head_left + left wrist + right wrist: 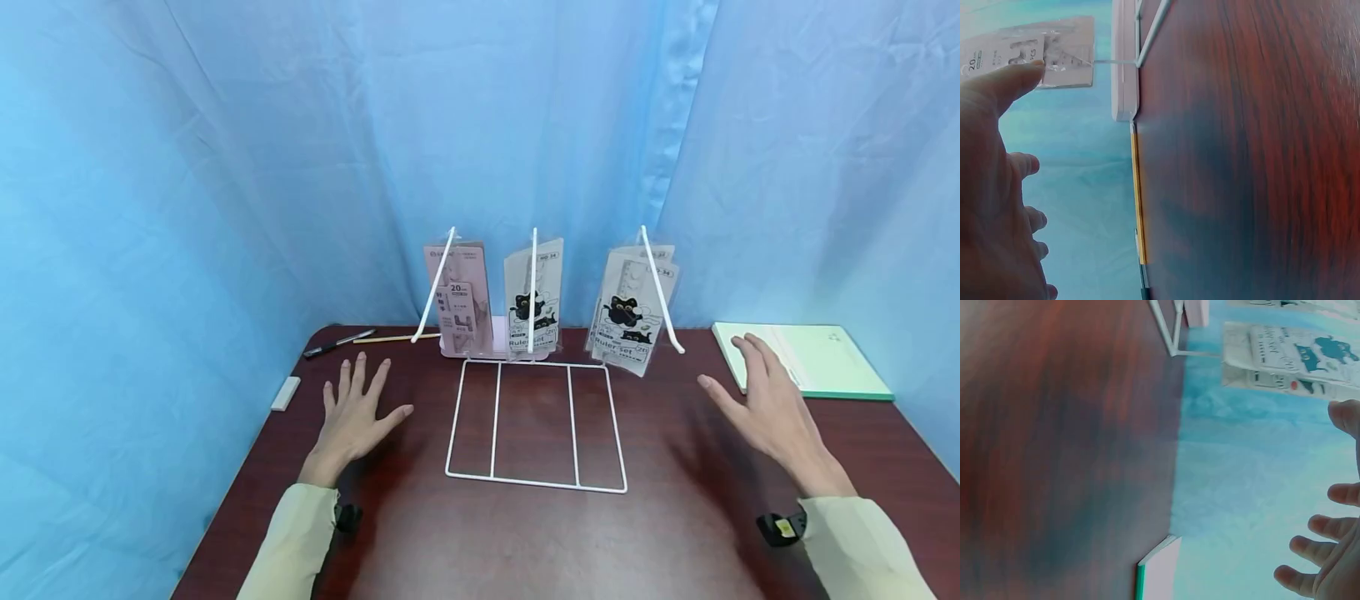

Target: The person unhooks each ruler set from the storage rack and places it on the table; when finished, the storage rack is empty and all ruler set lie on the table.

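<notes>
On the glossy dark-wood table (675,533), a white wire rack (536,421) stood between both hands, glossy ruler packs (532,296) hanging on its slanted pegs. Left hand (354,417) and right hand (765,408) hovered well apart, fingers spread, holding nothing. A flat green notebook (817,362) lay beside the right.

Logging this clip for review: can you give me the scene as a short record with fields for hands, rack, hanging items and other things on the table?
left hand: open, fingers spread, holds nothing
right hand: open, holds nothing
rack: white wire frame, base flat on the table between the hands, three slanted pegs
hanging items: pink pack, two lots of cat ruler sets
left side: pen, pencil, eraser
right side: green notebook
</notes>
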The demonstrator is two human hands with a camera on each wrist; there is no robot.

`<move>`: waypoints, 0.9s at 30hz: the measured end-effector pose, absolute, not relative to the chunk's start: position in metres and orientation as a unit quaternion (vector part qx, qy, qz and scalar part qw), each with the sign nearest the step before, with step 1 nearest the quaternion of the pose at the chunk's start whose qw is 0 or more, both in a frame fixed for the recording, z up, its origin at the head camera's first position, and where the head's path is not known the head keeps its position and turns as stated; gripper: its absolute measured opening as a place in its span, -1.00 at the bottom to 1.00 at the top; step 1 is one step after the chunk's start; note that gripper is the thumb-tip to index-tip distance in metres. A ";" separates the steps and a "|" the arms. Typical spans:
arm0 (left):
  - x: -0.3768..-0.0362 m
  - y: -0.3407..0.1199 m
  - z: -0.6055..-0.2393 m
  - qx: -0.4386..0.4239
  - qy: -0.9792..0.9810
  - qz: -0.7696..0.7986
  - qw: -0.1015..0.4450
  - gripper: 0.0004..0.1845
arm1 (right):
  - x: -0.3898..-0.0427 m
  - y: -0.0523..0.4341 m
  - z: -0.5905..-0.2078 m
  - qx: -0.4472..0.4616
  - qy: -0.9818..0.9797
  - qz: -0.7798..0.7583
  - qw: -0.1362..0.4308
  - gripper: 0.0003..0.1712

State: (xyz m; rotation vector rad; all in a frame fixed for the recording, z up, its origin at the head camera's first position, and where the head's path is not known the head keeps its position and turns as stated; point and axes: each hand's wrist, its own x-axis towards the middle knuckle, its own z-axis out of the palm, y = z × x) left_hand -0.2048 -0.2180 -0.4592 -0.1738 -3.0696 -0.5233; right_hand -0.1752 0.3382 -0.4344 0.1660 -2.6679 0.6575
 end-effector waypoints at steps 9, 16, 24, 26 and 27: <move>-0.197 -0.204 -0.462 -0.068 -0.972 -0.225 -0.007 -0.01 | -0.179 0.318 -0.418 0.063 -0.920 0.304 0.239 -0.25; -0.186 -0.193 -0.469 -0.091 -0.958 -0.271 -0.011 -0.03 | -0.188 0.300 -0.417 0.075 -0.903 0.340 0.251 -0.28; -0.183 -0.187 -0.481 -0.112 -0.941 -0.318 -0.018 -0.06 | -0.202 0.287 -0.423 0.093 -0.884 0.399 0.226 -0.35; -0.183 -0.186 -0.484 -0.117 -0.937 -0.329 -0.023 -0.06 | -0.206 0.286 -0.426 0.091 -0.882 0.408 0.217 -0.35; -0.183 -0.186 -0.486 -0.120 -0.935 -0.331 -0.028 -0.06 | -0.208 0.285 -0.427 0.085 -0.883 0.409 0.212 -0.35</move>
